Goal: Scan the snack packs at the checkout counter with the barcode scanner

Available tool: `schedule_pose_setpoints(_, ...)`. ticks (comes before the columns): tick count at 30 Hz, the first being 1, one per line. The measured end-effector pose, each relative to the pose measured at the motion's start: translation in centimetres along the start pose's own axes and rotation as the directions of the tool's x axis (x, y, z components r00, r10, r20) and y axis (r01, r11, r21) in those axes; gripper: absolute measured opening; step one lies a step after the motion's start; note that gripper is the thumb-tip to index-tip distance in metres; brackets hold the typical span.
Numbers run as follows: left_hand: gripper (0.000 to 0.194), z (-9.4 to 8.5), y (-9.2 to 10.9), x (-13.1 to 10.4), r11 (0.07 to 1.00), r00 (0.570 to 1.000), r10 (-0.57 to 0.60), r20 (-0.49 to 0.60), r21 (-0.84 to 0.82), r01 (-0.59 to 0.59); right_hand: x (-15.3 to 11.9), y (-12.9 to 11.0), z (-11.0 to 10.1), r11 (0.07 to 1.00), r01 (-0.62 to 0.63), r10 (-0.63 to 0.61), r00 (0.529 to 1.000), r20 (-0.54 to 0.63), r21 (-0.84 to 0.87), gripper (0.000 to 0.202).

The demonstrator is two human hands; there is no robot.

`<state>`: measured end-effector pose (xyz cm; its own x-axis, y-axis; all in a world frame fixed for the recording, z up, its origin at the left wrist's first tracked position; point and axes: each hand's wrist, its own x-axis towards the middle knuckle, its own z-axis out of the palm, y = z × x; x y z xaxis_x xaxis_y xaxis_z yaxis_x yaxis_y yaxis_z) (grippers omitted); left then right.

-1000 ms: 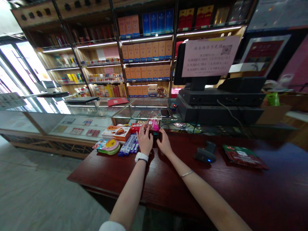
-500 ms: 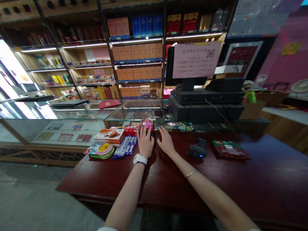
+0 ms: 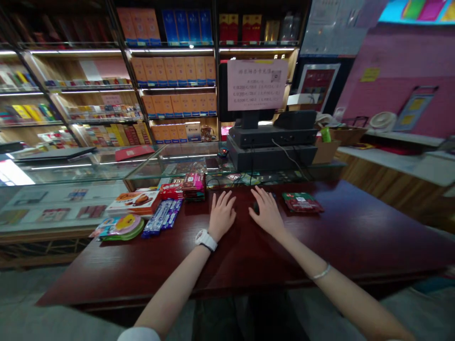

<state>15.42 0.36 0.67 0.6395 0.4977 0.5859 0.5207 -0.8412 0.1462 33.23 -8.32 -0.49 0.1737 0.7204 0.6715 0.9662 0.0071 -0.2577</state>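
Observation:
My left hand [image 3: 222, 215], with a white watch at the wrist, is over the dark red table [image 3: 227, 265], fingers spread and holding nothing. Just beyond and left of it is a stack of red and pink packets [image 3: 194, 185]. My right hand [image 3: 269, 214] has its fingers apart and covers most of a black handheld scanner [image 3: 256, 207]; whether it touches the scanner I cannot tell. To the right of that hand lies a red and green packet [image 3: 303, 202]. Purple-blue wrapped bars [image 3: 162, 217], an orange and white box [image 3: 134, 202] and a round yellow-and-green pack [image 3: 122, 227] lie at the left.
Behind the table stands a glass display counter [image 3: 185, 154] with a black cash register and screen [image 3: 272, 144] bearing a paper sign [image 3: 258, 85]. A phone [image 3: 212, 163] and cables lie on the glass. Shelves of boxed goods [image 3: 177, 71] line the back wall.
My left hand has moved off the red and pink packets, back toward me. My right hand has gone rightward to the scanner. The view has turned right.

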Motion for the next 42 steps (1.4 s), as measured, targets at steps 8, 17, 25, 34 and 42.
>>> schedule_pose_setpoints(8, 0.043, 1.8, 8.7, 2.1, 0.967, 0.977, 0.211, 0.032, -0.153, -0.204, -3.6, 6.8, -4.7, 0.990, -0.100, 0.099, 0.995, -0.013, -0.101, 0.059)
schedule_pose_setpoints(17, 0.048, 6.7, 15.0, 3.1, 0.937, 0.943, 0.319, 0.093, -0.181, -0.299, -7.4, 13.3, -6.9, 0.954, -0.189, 0.188, 0.982, -0.027, -0.231, 0.060)
schedule_pose_setpoints(25, 0.060, 11.6, 18.2, 4.9, 0.978, 0.971, 0.104, 0.215, -0.200, -0.060, -8.2, 18.5, -7.3, 0.893, -0.356, 0.374, 0.927, 0.011, -0.276, 0.070)
schedule_pose_setpoints(34, 0.057, 12.9, 18.6, 7.0, 0.981, 0.911, -0.048, 0.410, -0.151, 0.120, -7.4, 21.8, -6.8, 0.904, -0.402, 0.421, 0.897, 0.137, -0.147, 0.060)
schedule_pose_setpoints(42, 0.059, 12.9, 17.9, 7.1, 0.927, 0.913, -0.003, 0.407, -0.342, 0.156, -7.8, 22.8, -6.7, 0.943, -0.321, 0.323, 0.946, -0.010, 0.090, 0.044)
